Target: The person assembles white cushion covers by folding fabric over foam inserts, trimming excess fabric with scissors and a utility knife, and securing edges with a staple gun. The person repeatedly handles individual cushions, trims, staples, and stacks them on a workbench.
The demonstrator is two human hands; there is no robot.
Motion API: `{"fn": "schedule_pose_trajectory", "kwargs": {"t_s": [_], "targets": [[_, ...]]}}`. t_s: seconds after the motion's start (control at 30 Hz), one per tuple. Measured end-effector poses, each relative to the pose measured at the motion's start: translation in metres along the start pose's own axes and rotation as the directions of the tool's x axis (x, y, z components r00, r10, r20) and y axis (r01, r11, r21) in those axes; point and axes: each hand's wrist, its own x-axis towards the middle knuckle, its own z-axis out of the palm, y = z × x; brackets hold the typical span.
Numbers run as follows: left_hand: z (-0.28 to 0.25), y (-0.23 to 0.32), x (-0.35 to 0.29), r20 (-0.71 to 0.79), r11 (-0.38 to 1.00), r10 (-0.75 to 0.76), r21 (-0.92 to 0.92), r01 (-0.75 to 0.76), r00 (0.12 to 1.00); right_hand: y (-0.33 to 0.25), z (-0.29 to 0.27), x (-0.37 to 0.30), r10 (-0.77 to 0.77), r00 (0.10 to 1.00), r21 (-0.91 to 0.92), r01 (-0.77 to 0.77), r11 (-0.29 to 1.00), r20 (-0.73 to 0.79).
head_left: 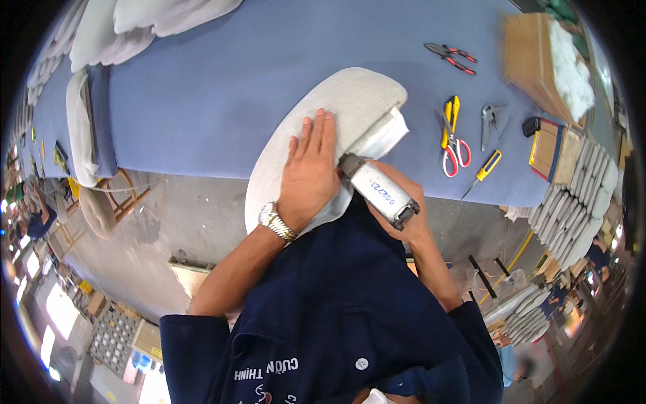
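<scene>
A light grey fabric-covered cushion (pixel 356 101) with a rounded far end lies tilted over the near edge of the blue-covered table (pixel 222 94). My left hand (pixel 309 172) rests flat on its surface, fingers stretched away from me; a metal watch (pixel 277 222) is on that wrist. In my right hand (pixel 410 185) is a white staple gun (pixel 380 190), gripped round its body. Its dark nose meets the cushion's right side, close to my left thumb. A loose whitish flap (pixel 383 137) sticks out from that side. The exact contact point is hidden.
Right of the cushion lie pliers (pixel 452 57), red-handled scissors (pixel 457 153), a yellow cutter (pixel 452 111), a grey hand tool (pixel 488 124) and a screwdriver (pixel 489 165). Beyond stands a cardboard box (pixel 527 57) with white stuffing. Cushions are stacked far left (pixel 161 20) and right (pixel 582 202).
</scene>
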Motion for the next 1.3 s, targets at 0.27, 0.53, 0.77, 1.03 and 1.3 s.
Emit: {"fn": "schedule_pose_trajectory", "kwargs": {"t_s": [0.27,0.53,0.77,1.03,1.3], "targets": [[0.013,0.006,-0.003,-0.068,0.997,0.008,0.082,-0.002,0.998,0.01,0.012,-0.008,-0.003,0.999,0.007,0.003,1.0,-0.044],[0.003,-0.005,-0.001,0.02,0.983,0.08,-0.167,-0.076,0.997,0.017,0.009,-0.01,-0.053,0.995,-0.005,0.053,0.999,-0.082],[0.015,-0.096,0.015,0.27,0.841,-0.091,-0.495,0.219,0.959,0.017,0.016,-0.005,-0.074,0.994,0.008,0.075,0.997,-0.083],[-0.002,-0.056,-0.008,0.198,0.921,0.033,-0.388,0.047,0.98,0.017,0.021,-0.001,-0.144,0.976,0.01,0.148,0.989,-0.165],[-0.001,-0.028,-0.021,-0.025,0.997,0.012,-0.073,-0.014,1.0,0.004,0.027,0.001,-0.139,0.972,0.024,0.146,0.989,-0.189]]}}
